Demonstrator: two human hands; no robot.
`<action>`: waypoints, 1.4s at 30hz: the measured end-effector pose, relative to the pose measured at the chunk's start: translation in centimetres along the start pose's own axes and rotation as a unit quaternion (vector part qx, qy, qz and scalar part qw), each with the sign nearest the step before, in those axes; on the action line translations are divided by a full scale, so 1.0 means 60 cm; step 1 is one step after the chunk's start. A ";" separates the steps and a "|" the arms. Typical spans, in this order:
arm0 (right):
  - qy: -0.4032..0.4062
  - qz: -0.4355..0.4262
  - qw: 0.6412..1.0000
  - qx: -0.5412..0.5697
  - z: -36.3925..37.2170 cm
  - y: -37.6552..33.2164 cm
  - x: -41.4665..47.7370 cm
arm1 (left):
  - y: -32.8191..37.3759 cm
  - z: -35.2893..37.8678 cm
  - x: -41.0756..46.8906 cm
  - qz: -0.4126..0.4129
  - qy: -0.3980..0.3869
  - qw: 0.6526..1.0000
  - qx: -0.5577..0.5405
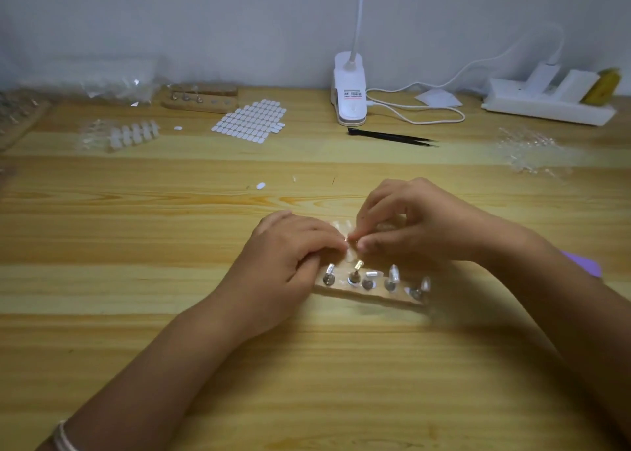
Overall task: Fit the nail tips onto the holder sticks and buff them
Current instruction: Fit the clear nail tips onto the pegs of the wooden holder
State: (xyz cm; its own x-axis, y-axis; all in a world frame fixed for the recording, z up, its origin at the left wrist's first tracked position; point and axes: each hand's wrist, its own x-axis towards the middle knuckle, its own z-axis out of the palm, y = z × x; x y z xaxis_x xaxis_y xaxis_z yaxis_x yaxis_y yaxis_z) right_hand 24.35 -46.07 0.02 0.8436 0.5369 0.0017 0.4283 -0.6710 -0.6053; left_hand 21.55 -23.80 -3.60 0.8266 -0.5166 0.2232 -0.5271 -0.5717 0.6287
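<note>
Both hands pinch: left hand (pixel 293 249) and right hand (pixel 413 225) meet fingertip-to-fingertip on a tiny shiny piece, likely a nail tip (pixel 351 241), frame centre, just above the holder block (pixel 368 296). Fitting step, buffing not started. Next, seat it squarely on a bare stick (pixel 358 269), with light pressure.

We're at a small nail-craft desk, home-style: a pale wooden table (pixel 307 365) sits against a bare wall (pixel 205 24). At the back stands a white clip lamp (pixel 350 92), cable trailing toward a power strip (pixel 546 107). Scattered around are a sheet of adhesive tabs (pixel 251 119), a strip of nail tips (pixel 135 135), black tweezers (pixel 392 137) and wooden holder blocks (pixel 199 100).
</note>
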 end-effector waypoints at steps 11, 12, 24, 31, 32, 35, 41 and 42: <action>0.138 -0.063 0.988 -0.028 0.047 0.017 -0.001 | -0.004 -0.008 -0.001 0.002 -0.019 0.999 0.029; 0.131 -0.059 0.989 -0.029 0.046 0.018 -0.001 | -0.004 -0.008 -0.001 0.003 -0.020 0.999 0.030; 0.171 0.058 0.981 0.067 0.030 0.002 -0.005 | -0.008 -0.010 -0.004 0.006 -0.017 0.999 0.033; 0.160 0.022 0.984 0.075 0.027 -0.068 -0.069 | -0.007 -0.005 -0.007 0.009 -0.002 1.000 0.025; 0.164 0.023 0.984 0.064 0.033 -0.076 -0.076 | -0.007 -0.005 -0.007 0.010 -0.002 1.000 0.026; 0.188 0.037 0.981 0.004 0.054 -0.088 -0.088 | -0.007 -0.004 -0.008 0.010 -0.001 1.000 0.027; 0.220 0.053 0.973 -0.036 0.076 -0.099 -0.084 | -0.007 -0.003 -0.009 0.011 0.001 1.000 0.029; 0.227 0.053 0.972 -0.039 0.077 -0.100 -0.083 | -0.007 -0.002 -0.009 0.011 0.002 1.000 0.029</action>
State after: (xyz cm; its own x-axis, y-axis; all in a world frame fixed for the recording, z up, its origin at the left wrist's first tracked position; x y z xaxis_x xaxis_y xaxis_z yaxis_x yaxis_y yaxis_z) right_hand 16.08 -42.34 -0.03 0.9327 0.1938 0.3041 0.3394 -0.7567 -0.5588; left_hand 21.38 -23.19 -3.88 0.8157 -0.5263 0.2401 -0.5554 -0.5964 0.5795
